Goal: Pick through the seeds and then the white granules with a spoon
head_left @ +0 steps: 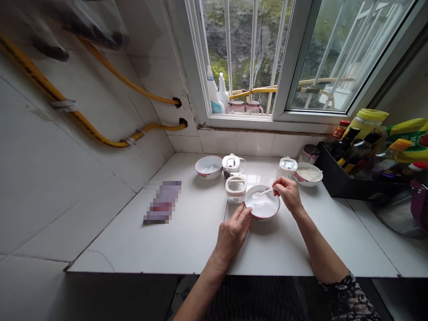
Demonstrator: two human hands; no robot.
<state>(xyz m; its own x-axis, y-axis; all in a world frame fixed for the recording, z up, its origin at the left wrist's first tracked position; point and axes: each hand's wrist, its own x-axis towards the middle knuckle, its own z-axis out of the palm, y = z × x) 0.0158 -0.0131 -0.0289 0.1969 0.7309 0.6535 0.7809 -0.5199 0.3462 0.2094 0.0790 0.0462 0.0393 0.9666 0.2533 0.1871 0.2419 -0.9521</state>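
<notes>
A white bowl with a red rim (264, 209) holds white powder or granules on the white counter. My right hand (288, 193) pinches the handle of a small white spoon (264, 192), whose head is in the bowl over the white contents. At the bowl's left side, my left hand (234, 232) grips the rim with its fingers. Just left of the bowl stands a clear jar with a beige-framed lid (236, 186). Behind it is another lidded jar (231, 164) with dark contents.
Further left is a bowl (208, 167) with a spoon inside. Back right are a lidded jar (287, 166), a bowl of pale contents (308, 174) and a black box (351, 185) of bottles. A blurred purple item (163, 203) lies left. A pot stands far right.
</notes>
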